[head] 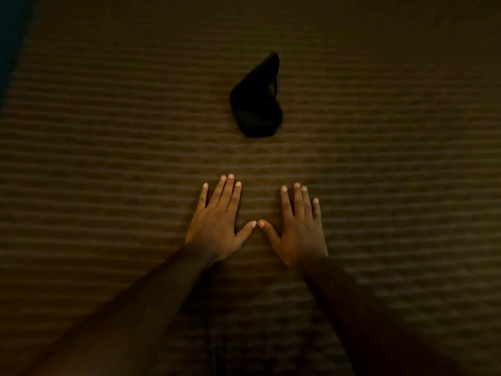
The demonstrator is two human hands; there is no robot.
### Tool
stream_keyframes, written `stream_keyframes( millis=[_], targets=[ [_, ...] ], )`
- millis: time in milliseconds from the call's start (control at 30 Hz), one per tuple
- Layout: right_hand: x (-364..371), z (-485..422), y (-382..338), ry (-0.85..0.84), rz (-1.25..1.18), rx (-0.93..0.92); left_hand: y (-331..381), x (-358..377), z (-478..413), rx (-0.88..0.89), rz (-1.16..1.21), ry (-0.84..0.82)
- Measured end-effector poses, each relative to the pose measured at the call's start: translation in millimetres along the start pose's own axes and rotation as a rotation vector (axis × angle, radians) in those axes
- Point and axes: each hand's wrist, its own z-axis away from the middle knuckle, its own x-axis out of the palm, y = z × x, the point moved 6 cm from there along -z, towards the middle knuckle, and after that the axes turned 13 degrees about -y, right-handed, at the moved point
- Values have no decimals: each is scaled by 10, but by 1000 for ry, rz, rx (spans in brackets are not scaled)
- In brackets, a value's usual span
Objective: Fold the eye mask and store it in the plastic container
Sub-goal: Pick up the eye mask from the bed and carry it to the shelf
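A black eye mask (256, 103) lies crumpled on a dim, ribbed brown surface (379, 164), straight ahead of me. My left hand (218, 219) rests flat, palm down, fingers spread, well short of the mask. My right hand (298, 226) lies flat beside it in the same way, and the two thumb tips nearly touch. Neither hand holds anything. No plastic container shows in this view.
The ribbed brown surface fills nearly the whole view in low light. A dark blue strip (12, 36) runs along the far left edge. My forearms reach in from the bottom corners.
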Motion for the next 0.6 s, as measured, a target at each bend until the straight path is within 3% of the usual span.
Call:
stream_keyframes(
  millis=[200, 400, 600],
  targets=[
    [-418, -744, 9, 202, -108, -29, -212, -350, -688, -6, 30, 132],
    [-590, -1178, -43, 255, -62, -165, -311, -499, -1036, -22, 135, 278],
    [-594, -1385, -58, 244, 30, -172, -329, -451, -1103, -27, 49, 255]
  ],
)
